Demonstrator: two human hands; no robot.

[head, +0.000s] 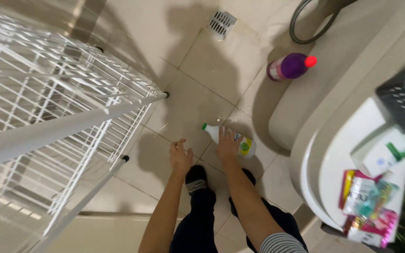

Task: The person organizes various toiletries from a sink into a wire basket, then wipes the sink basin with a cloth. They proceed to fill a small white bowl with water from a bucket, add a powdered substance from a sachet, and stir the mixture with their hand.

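The white bottle (230,140), lying on its side on the tiled floor (202,79), is covered by the loosely curled right hand (226,146) while the left hand (180,157) is held spread and empty beside it, so the bottle could be rolled away if gripped slackly on the seemingly wet tiles.

Glossy, smooth floor tiles (202,70); white plastic bottle (233,140); white coated-wire rack (71,103), probably metal; glossy purple bottle (289,66).

Bright, even light from above. Soft shadows across the floor tiles (198,98). Blurred at the right edge; bent toward the corners.
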